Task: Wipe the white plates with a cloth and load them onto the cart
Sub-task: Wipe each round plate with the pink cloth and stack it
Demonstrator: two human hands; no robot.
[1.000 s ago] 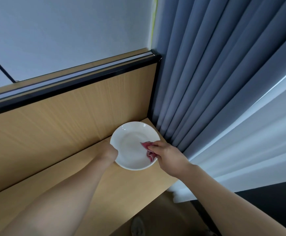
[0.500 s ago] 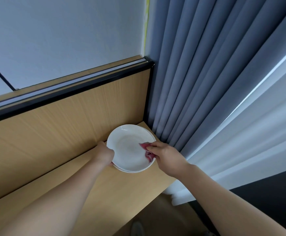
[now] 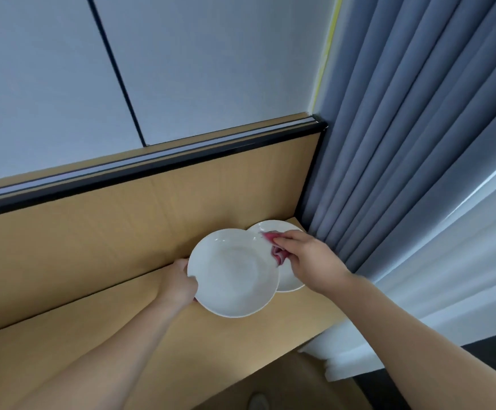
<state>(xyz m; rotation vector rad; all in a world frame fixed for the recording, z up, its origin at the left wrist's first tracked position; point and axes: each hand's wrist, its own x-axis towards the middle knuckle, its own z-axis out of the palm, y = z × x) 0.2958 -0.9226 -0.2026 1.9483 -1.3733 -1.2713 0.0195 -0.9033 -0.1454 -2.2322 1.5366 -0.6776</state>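
My left hand grips the left rim of a white plate and holds it raised above the wooden counter. This plate partly covers a second white plate that lies on the counter in the far right corner. My right hand holds a crumpled pink cloth over the second plate, at the right edge of the raised one. No cart is in view.
A wooden back panel with a black rail rises behind the counter. Grey curtains hang right beside the plates, with a white sheer curtain further right. The counter's front edge runs below my arms, and the floor shows beneath it.
My left hand has lifted the top plate and slid it left, uncovering a second plate beneath. My right hand with the cloth has come off the top plate and stays over the lower one.
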